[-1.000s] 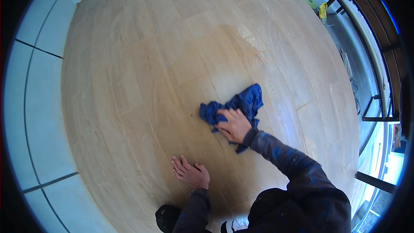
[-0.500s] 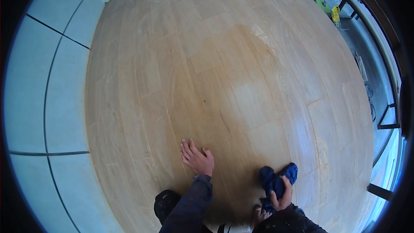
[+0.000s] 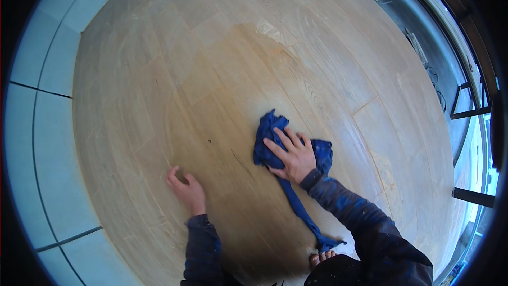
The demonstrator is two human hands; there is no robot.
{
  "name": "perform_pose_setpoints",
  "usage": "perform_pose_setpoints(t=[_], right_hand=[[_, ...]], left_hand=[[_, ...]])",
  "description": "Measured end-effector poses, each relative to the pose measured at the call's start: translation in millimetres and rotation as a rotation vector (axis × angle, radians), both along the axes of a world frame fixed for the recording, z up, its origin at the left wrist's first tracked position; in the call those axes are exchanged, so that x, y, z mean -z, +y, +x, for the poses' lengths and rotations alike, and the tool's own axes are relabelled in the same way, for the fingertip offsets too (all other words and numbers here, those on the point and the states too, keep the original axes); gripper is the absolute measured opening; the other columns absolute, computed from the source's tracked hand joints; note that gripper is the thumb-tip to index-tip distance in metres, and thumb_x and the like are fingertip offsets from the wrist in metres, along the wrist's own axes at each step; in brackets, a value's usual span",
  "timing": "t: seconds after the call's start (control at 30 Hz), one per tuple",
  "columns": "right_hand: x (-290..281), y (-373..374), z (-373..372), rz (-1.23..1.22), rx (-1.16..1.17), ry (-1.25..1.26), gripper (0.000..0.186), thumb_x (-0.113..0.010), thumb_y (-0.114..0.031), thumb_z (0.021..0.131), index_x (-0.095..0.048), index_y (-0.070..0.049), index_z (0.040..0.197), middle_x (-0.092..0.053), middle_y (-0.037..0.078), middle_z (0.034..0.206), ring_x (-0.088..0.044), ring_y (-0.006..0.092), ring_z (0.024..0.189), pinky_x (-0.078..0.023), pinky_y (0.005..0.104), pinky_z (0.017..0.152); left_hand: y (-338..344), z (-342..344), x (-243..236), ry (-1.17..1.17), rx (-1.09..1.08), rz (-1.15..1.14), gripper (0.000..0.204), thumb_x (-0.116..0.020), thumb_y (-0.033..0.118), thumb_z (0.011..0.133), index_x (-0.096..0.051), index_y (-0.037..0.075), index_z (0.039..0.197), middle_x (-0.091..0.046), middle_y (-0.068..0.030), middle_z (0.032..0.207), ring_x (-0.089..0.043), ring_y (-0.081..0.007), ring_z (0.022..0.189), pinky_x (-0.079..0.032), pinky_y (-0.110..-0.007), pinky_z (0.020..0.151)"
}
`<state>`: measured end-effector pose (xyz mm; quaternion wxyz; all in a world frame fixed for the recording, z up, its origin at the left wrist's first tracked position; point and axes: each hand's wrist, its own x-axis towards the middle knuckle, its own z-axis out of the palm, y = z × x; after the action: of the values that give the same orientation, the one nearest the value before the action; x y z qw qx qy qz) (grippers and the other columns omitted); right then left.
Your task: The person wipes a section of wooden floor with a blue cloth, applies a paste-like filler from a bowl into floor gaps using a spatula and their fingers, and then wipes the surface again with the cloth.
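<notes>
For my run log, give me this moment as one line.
surface: wood-look floor | right hand: spread on blue cloth | left hand: empty, curled, floor contact unclear | cloth: bunched, one end trailing toward toes

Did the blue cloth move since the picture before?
Yes, forward: most of the cloth went from behind the dark line on the floor to beside it.

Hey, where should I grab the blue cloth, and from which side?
Probably grip the blue cloth by its bunched upper part, from above and the right, where the right hand lies on crumpled folds; the narrow tail trailing toward the toes offers less to gather.
</notes>
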<state>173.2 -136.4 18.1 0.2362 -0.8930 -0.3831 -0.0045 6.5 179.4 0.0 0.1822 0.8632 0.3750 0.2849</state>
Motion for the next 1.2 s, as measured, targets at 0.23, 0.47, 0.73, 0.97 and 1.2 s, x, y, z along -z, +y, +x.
perform_pose_setpoints(t=[0.23,0.47,0.73,0.97,1.2], right_hand=[[16.4,92.3,227.8,0.044,0.366,-0.277,0.077,-0.08,-0.05,0.083,-0.058,-0.026,0.152,-0.061,0.014,0.152,-0.052,0.0335,0.144,-0.041,0.0535,0.114],[25.8,147.6,353.3,-0.164,0.519,-0.224,0.08,-0.076,-0.052,0.086,-0.051,-0.028,0.158,-0.056,0.014,0.158,-0.05,0.0328,0.148,-0.039,0.0513,0.118],[35.0,219.9,414.2,-0.265,0.523,-0.2,0.079,-0.075,-0.036,0.089,-0.046,-0.021,0.161,-0.054,0.026,0.156,-0.052,0.0411,0.144,-0.04,0.0518,0.117],[26.2,508.4,494.8,-0.12,0.325,-0.235,0.077,-0.077,-0.04,0.088,-0.05,-0.025,0.159,-0.055,0.017,0.157,-0.055,0.0373,0.141,-0.046,0.0491,0.112],[40.2,770.2,638.7,-0.066,0.293,-0.254,0.076,-0.069,-0.057,0.092,-0.048,-0.026,0.158,-0.054,0.017,0.159,-0.057,0.0353,0.141,-0.046,0.0495,0.114]], left_hand=[[195.1,104.8,10.3,0.182,0.159,0.04,0.044,-0.064,0.008,0.093,-0.054,0.0,0.135,-0.054,-0.0229,0.141,-0.048,-0.0428,0.138,-0.037,-0.051,0.118],[392.5,199.7,12.4,0.338,0.015,0.026,0.049,-0.059,0.022,0.101,-0.051,0.001,0.145,-0.041,-0.027,0.161,-0.036,-0.044,0.152,-0.03,-0.05,0.126],[486.9,292.3,29.4,0.475,-0.314,0.014,0.062,-0.05,0.031,0.104,-0.041,0.003,0.159,-0.034,-0.0266,0.167,-0.026,-0.0454,0.158,-0.019,-0.063,0.128],[509.8,274.4,25.3,0.499,-0.286,0.031,0.062,-0.047,0.028,0.103,-0.039,0.003,0.159,-0.032,-0.0289,0.166,-0.027,-0.0471,0.156,-0.018,-0.066,0.126],[517.3,273.9,19.6,0.565,-0.255,-0.075,0.071,-0.044,0.033,0.098,-0.036,-0.003,0.159,-0.023,-0.031,0.17,-0.017,-0.0507,0.159,-0.011,-0.072,0.125]])
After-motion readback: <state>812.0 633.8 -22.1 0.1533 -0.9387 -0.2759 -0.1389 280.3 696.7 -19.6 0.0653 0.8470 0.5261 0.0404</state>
